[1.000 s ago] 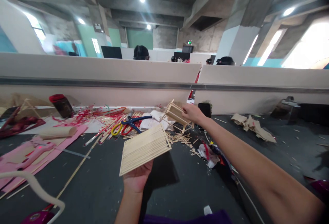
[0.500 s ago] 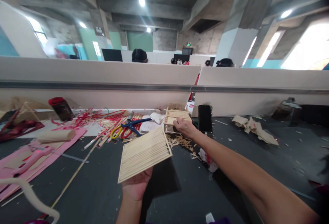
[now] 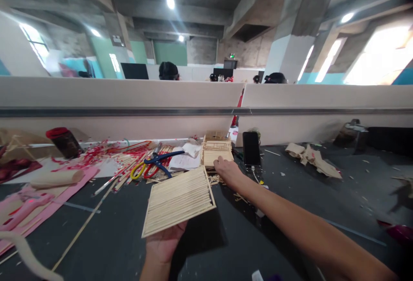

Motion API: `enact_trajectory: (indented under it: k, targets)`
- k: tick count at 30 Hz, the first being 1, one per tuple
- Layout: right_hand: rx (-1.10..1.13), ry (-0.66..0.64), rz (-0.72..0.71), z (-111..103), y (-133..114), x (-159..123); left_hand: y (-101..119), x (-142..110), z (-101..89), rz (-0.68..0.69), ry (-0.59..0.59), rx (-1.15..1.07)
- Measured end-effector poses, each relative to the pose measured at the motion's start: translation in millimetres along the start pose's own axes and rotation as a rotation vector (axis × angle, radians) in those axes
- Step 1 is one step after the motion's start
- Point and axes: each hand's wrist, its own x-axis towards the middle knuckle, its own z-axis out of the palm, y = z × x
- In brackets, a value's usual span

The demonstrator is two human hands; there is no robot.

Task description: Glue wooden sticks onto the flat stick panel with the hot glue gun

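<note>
My left hand (image 3: 166, 240) holds a flat panel of thin wooden sticks (image 3: 179, 201) from below. The sticks lie side by side within a narrow frame, and the panel is tilted; most of the fingers are hidden beneath it. Farther back, my right hand (image 3: 226, 170) has its bent fingers on the front edge of a small wooden stick model (image 3: 217, 146). The model stands near the partition, and its underside is hidden. Loose short sticks (image 3: 214, 180) lie in front of it, partly covered by the hand.
Blue-handled pliers (image 3: 161, 157) and scissors with yellow and red handles (image 3: 138, 171) lie left of the model. A phone (image 3: 251, 148) leans at its right. Red-tipped sticks (image 3: 129, 160), a pink glue gun (image 3: 27, 208) and a dark red-topped bottle (image 3: 64, 142) are at left; crumpled brown paper (image 3: 312, 160) at right.
The view has shifted a little. My right hand has come slightly nearer with the front of the stick model, covering more loose sticks. The panel in my left hand is slightly lower.
</note>
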Motion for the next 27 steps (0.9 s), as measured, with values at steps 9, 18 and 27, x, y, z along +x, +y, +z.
enact_trajectory:
  k: [9, 18, 27]
  targets:
    - [0.641, 0.326, 0.472, -6, -31, -110, -12, -1, -5.0, -0.073, 0.027, 0.030]
    - [1.287, 0.439, 0.468, 41, -57, -123, -21, -8, -26.3, -0.153, 0.255, 0.117]
    - [1.474, 0.394, 0.693, 46, -52, -115, 2, 10, -40.5, -0.334, 0.482, 0.218]
